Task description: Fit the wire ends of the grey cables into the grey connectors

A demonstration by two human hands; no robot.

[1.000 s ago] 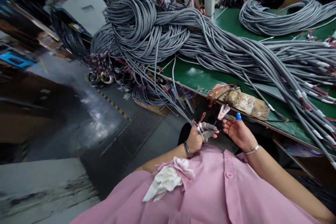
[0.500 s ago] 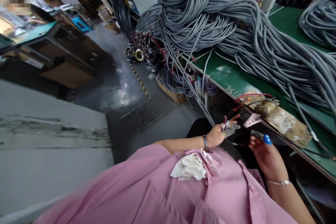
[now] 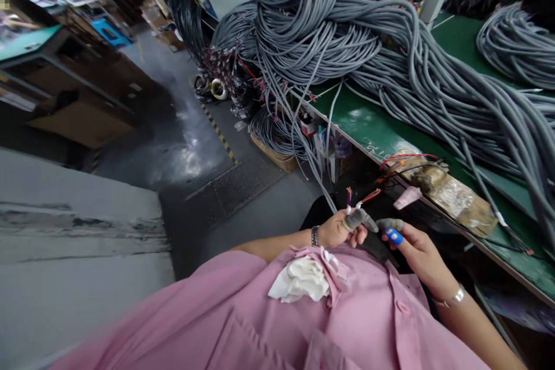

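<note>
My left hand, with grey finger covers, is closed around the ends of grey cables. Red and dark wire ends stick up past its fingers, beside white bands. Close by on the right, my right hand has thumb and forefinger pinched together, near the left fingertips. A blue cover sits on its thumb and a grey one on a finger. Whatever lies in that pinch is too small to make out. Beyond the hands, a pink clip sits by the bench edge.
Thick bundles of grey cable cover the green bench. A taped brown block with red and black wires lies along its front edge. More coiled cable rests below. To the left stands a white panel.
My right hand has moved left to the left hand, and its thumb and finger have come together. The left hand has turned, its wire ends now more upright. The view has shifted slightly.
</note>
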